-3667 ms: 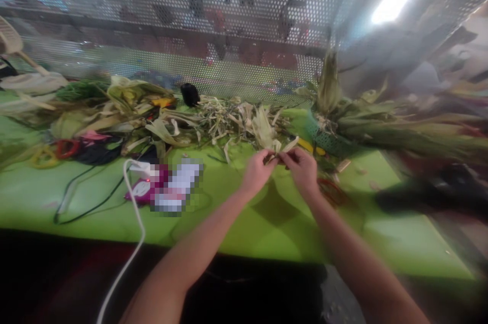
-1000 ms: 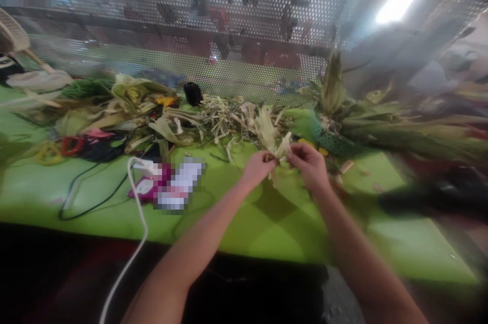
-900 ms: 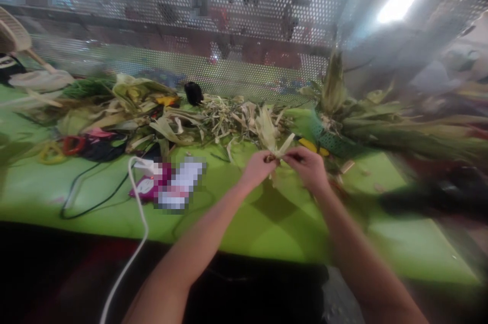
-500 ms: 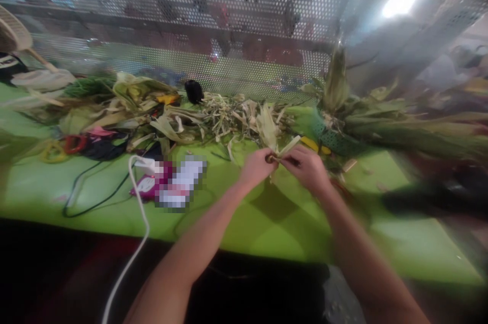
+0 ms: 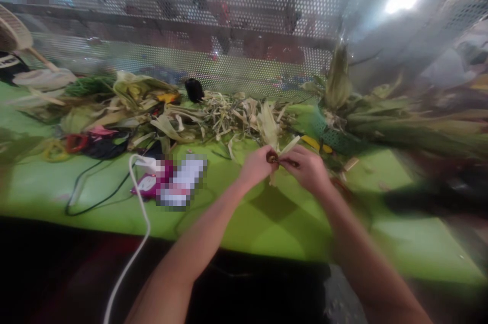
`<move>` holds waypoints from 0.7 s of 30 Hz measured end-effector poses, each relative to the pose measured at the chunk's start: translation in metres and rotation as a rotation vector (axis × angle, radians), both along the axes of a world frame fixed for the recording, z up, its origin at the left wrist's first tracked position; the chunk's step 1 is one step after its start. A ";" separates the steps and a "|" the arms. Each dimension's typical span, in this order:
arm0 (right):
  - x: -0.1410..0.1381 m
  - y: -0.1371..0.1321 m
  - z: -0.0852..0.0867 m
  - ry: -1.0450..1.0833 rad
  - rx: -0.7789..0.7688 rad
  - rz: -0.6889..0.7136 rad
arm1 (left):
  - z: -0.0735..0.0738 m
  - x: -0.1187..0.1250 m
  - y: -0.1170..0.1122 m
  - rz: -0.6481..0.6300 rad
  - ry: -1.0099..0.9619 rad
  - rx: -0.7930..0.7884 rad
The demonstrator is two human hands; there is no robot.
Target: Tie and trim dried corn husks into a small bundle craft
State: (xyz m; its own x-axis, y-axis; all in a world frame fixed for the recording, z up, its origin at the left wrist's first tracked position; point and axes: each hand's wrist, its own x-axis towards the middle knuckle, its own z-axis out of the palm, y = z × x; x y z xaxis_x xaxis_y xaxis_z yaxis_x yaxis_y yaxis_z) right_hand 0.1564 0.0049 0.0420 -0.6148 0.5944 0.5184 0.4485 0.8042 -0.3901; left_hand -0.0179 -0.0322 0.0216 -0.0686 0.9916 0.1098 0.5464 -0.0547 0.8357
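Both of my hands meet over the green table [image 5: 236,222], a little in front of a heap of dry corn husks [image 5: 236,118]. My left hand [image 5: 256,167] is closed, pinching a small bundle of pale husk strips [image 5: 284,149] at its brown knotted base. My right hand [image 5: 309,170] is closed on the same bundle from the right, its fingertips touching those of the left. One pale strip sticks up to the right between the two hands.
A white cable [image 5: 133,242] and a black cord [image 5: 91,197] run over the table's left half beside a pink-and-white packet [image 5: 173,184]. Red and yellow rings [image 5: 64,145] lie far left. Green corn stalks [image 5: 404,128] and a green mesh basket [image 5: 335,138] sit right. A perforated metal screen [image 5: 229,24] stands behind.
The hands have stayed together on the husk bundle, working it with small finger movements; the right hand dropped slightly and closed in on the left. Nothing else on the table has moved.
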 end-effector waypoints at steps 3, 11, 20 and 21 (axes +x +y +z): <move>-0.002 -0.002 -0.001 -0.037 0.022 -0.029 | 0.003 0.002 -0.003 0.005 0.066 0.000; -0.010 -0.005 -0.013 -0.078 0.087 -0.149 | 0.001 0.007 -0.004 0.009 0.192 0.023; -0.013 -0.008 -0.012 -0.025 0.081 -0.189 | 0.005 0.008 -0.006 0.011 0.081 -0.013; -0.013 -0.008 -0.012 -0.013 0.052 -0.170 | 0.004 0.008 -0.005 0.013 0.088 -0.011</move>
